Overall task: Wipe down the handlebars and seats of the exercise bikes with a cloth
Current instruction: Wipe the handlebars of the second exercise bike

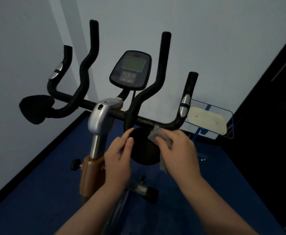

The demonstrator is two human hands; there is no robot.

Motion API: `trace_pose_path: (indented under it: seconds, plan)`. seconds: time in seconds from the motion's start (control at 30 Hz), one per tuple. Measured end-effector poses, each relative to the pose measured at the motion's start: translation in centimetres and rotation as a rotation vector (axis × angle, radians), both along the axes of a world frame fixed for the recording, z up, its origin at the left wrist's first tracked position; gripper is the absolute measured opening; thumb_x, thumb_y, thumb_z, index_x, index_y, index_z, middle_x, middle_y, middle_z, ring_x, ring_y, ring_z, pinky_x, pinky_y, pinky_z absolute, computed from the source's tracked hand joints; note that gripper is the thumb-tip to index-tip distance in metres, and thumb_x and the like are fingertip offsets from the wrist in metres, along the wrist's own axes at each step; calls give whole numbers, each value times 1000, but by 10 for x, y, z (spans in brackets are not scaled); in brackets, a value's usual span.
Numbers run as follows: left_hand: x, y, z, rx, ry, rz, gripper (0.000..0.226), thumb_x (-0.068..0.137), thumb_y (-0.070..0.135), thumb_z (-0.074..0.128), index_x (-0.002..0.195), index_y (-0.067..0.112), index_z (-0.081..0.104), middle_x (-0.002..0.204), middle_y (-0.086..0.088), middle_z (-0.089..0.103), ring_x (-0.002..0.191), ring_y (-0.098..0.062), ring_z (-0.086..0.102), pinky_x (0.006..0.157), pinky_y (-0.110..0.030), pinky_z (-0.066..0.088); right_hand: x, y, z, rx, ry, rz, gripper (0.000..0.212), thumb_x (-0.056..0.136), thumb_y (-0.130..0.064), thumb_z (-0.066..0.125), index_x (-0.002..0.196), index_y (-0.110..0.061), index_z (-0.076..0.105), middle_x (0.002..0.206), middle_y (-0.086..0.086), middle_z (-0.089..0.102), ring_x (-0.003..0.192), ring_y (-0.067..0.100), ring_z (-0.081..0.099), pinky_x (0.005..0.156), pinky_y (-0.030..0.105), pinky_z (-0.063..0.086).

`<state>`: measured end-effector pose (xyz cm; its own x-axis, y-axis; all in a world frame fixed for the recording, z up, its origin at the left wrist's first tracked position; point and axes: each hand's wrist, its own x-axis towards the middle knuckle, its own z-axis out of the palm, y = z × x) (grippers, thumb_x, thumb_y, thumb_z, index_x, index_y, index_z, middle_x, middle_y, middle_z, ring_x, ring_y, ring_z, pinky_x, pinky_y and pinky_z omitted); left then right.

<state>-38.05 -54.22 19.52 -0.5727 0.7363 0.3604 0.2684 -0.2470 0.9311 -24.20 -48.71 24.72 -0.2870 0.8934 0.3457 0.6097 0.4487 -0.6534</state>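
Note:
An exercise bike stands in front of me, with black handlebars (pixel 115 114) and a console (pixel 131 70) above them. A round black elbow pad (pixel 144 150) sits under the right side of the bar, and a matching pad (pixel 35 108) is at the left. My left hand (pixel 120 155) holds the left edge of the right pad with thumb and fingers. My right hand (pixel 178 148) presses a grey cloth (pixel 155 135) against the pad's right edge, just below the bar. The cloth's tail hangs under my palm. The seat is out of view.
The silver and orange bike stem (pixel 96 133) drops to a blue floor (pixel 37 192). A blue wire rack (pixel 211 119) with a cream tray stands behind the right grip. White walls close in at left and behind; a dark panel (pixel 274 116) runs along the right.

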Motion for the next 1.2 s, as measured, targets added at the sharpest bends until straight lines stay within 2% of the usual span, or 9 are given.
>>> trace_pose_path:
  seconds: [0.1, 0.27, 0.37, 0.47, 0.63, 0.73, 0.9, 1.07, 1.2]
  plan:
    - [2, 1, -1, 0, -5, 34, 29, 96, 24, 52, 121, 33, 62, 83, -3, 61, 80, -12, 59, 71, -17, 48, 15, -14, 2, 42, -66, 29, 30, 94, -32, 59, 122, -26, 66, 88, -9, 54, 84, 7, 51, 66, 10, 33]
    - [8, 2, 0, -16, -8, 95, 27, 98, 21, 53, 121, 33, 62, 79, -4, 58, 76, -11, 56, 68, -16, 45, -8, 27, 18, 5, -281, 106, 24, 98, -31, 52, 103, -19, 72, 92, 2, 62, 89, 16, 57, 72, 30, 43]
    - [11, 2, 2, -25, -42, 117, 28, 96, 28, 52, 120, 36, 63, 82, -7, 60, 80, -18, 59, 71, -28, 49, -25, 37, 23, 85, -430, 136, 27, 99, -34, 46, 97, -20, 69, 91, -2, 57, 91, 16, 56, 65, 29, 41]
    - [13, 3, 2, -41, -62, 140, 28, 94, 30, 52, 119, 36, 65, 83, -7, 61, 82, -22, 60, 75, -36, 50, -8, 30, 24, 112, -452, 186, 25, 99, -36, 45, 98, -21, 65, 89, -4, 51, 89, 14, 54, 63, 29, 41]
    - [19, 3, 4, -37, -89, 185, 26, 95, 28, 53, 117, 35, 66, 84, -10, 61, 83, -22, 60, 75, -32, 50, 10, 39, 27, 119, -531, 257, 30, 100, -39, 42, 100, -21, 67, 89, -3, 58, 83, 13, 56, 63, 27, 40]
    - [21, 1, 8, -46, -117, 181, 27, 96, 27, 54, 119, 28, 67, 93, -12, 65, 92, -24, 63, 83, -35, 52, -18, 54, 27, 144, -468, 338, 31, 100, -36, 45, 101, -19, 70, 90, 0, 60, 85, 16, 57, 65, 31, 46]
    - [27, -2, 13, -51, -151, 196, 27, 97, 15, 53, 120, 23, 67, 106, -6, 69, 103, -12, 65, 88, -25, 51, -11, 61, 30, 206, -556, 471, 28, 100, -37, 44, 103, -20, 66, 89, -3, 48, 83, 14, 49, 64, 29, 38]
    - [37, -5, 18, -62, -154, 252, 28, 97, 10, 52, 120, 19, 66, 110, 2, 71, 108, -6, 63, 92, -21, 50, -9, 75, 32, 168, -535, 544, 31, 100, -39, 45, 88, -20, 66, 81, -6, 49, 80, 15, 54, 63, 29, 34]
    - [38, -13, 25, -75, -188, 270, 30, 92, -2, 56, 107, 23, 65, 83, 24, 71, 91, 13, 63, 75, -5, 47, -38, 71, 31, 171, -413, 718, 23, 97, -39, 49, 101, -29, 70, 97, -6, 58, 93, 14, 54, 74, 36, 47]
